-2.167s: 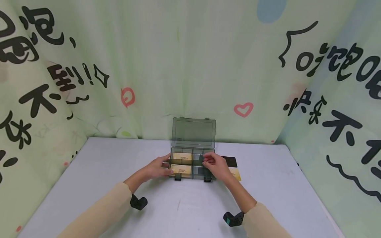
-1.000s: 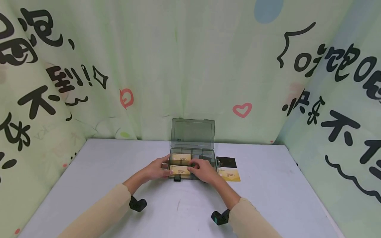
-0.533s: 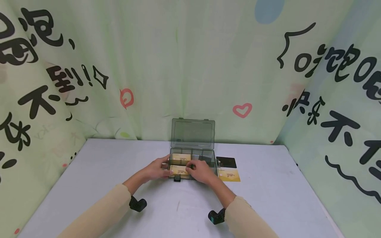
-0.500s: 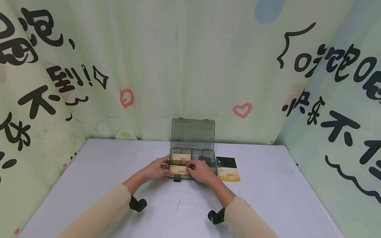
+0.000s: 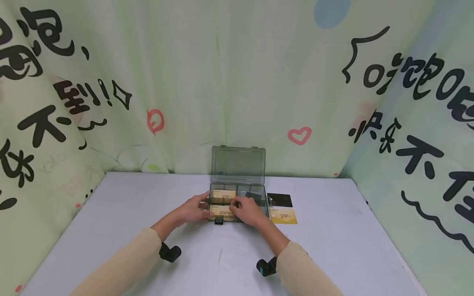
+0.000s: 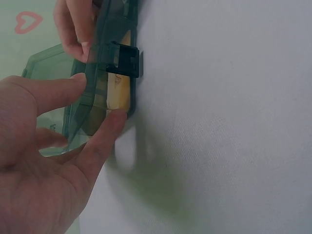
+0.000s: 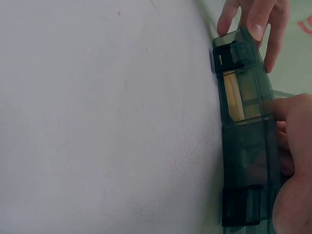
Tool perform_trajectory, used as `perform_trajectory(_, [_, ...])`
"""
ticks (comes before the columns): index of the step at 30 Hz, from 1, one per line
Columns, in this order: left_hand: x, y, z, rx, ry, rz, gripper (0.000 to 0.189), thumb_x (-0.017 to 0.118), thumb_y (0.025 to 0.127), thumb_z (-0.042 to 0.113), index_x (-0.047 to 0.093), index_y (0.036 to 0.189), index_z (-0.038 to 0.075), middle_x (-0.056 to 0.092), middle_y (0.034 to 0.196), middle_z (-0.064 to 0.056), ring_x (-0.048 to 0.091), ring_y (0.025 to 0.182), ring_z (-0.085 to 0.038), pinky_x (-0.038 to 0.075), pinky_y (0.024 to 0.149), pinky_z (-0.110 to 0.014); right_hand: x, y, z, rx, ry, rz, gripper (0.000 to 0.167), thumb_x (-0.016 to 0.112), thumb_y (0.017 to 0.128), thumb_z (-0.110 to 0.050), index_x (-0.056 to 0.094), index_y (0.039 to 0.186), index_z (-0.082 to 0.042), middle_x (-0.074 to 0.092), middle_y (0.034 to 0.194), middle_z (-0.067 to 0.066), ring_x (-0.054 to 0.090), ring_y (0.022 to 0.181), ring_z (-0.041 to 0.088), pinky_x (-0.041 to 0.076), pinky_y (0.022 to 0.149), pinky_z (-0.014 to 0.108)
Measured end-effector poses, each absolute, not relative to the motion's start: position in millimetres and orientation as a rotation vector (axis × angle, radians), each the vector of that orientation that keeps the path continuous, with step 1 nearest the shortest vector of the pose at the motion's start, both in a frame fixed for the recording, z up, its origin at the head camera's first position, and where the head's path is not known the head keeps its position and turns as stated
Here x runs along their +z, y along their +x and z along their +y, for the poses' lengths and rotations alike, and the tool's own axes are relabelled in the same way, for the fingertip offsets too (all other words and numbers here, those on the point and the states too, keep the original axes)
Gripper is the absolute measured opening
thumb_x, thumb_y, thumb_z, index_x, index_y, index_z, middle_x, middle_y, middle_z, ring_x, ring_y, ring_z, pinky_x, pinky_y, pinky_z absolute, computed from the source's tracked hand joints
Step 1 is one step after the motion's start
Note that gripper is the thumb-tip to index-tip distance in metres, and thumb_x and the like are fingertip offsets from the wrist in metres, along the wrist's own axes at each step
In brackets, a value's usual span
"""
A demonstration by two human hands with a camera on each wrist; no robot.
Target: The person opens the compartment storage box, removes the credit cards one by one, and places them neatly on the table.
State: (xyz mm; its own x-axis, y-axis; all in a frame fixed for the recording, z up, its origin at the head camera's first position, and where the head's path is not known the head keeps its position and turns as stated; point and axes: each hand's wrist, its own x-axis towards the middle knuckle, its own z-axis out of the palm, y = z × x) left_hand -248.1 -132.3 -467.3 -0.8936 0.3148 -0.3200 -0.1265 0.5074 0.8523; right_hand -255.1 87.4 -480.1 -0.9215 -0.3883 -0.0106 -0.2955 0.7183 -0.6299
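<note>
Our spread left fingers (image 6: 105, 132) grip the box (image 7: 246, 153); whether our bent right fingers (image 7: 285, 108) hold anything is hidden. Snagging could scatter the yellow cards (image 5: 221, 211) beside them.

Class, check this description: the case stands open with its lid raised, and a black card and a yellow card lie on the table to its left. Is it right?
Not quite: the head view shows the black card and yellow card to the right of the case, not the left.
</note>
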Motion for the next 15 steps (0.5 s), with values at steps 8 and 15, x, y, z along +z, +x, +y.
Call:
perform_trajectory(8, [-465.3, -247.9, -133.1, 1.357, 0.168, 2.318, 0.082, 0.067, 0.09, 0.009, 0.018, 0.156, 0.011, 0.038, 0.151, -0.02, 0.046, 0.134, -0.035, 0.057, 0.087, -0.035, -482.0, -255.1, 85.3, -0.832, -0.539, 2.802, 0.022, 0.056, 0.097, -0.026, 0.069, 0.11, -0.013, 0.059, 0.067, -0.002, 0.043, 0.057, 0.011, 0.038, 0.057, 0.027])
perform_trajectory(15, [-464.9, -246.6, -132.9, 1.365, 0.172, 2.312, 0.081, 0.066, 0.09, 0.008, 0.018, 0.156, 0.011, 0.038, 0.151, -0.021, 0.046, 0.134, -0.035, 0.057, 0.087, -0.035, -482.6, -250.6, 84.3, -0.781, -0.489, 2.836, 0.022, 0.054, 0.098, -0.035, 0.063, 0.108, -0.018, 0.049, 0.06, -0.005, 0.043, 0.055, 0.012, 0.036, 0.054, 0.028])
